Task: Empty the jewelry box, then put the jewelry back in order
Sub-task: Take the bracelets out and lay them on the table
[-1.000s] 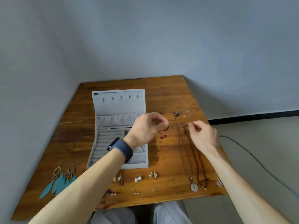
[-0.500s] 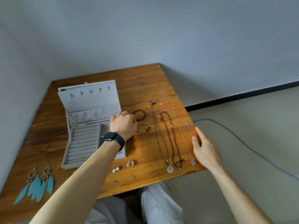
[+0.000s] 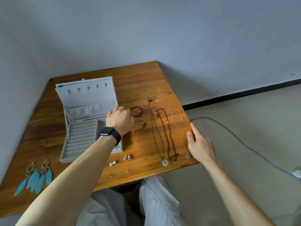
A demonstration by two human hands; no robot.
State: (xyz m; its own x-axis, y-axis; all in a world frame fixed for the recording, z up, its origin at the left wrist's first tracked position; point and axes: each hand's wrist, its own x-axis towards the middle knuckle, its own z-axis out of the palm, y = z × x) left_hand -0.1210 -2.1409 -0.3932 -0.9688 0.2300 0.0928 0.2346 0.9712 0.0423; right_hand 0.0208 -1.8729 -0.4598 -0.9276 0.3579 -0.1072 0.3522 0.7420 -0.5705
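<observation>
The grey jewelry box (image 3: 86, 95) stands open at the left of the table (image 3: 140, 79), lid upright. The left hand (image 3: 120, 119), watch (image 3: 110, 133) on the wrist, hovers at the box's right edge with fingers curled down. There's a silver ring (image 3: 121, 108) right at the fingertips, but I can't tell whether it's pinched. Just right of it lie a red bead bracelet (image 3: 136, 111) and a white cord bracelet (image 3: 140, 123). The right hand (image 3: 202, 144), fingers straight and together, rests at the table's right edge beside a thin chain necklace (image 3: 179, 136). Teal feather earrings (image 3: 35, 178) lie near left.
</observation>
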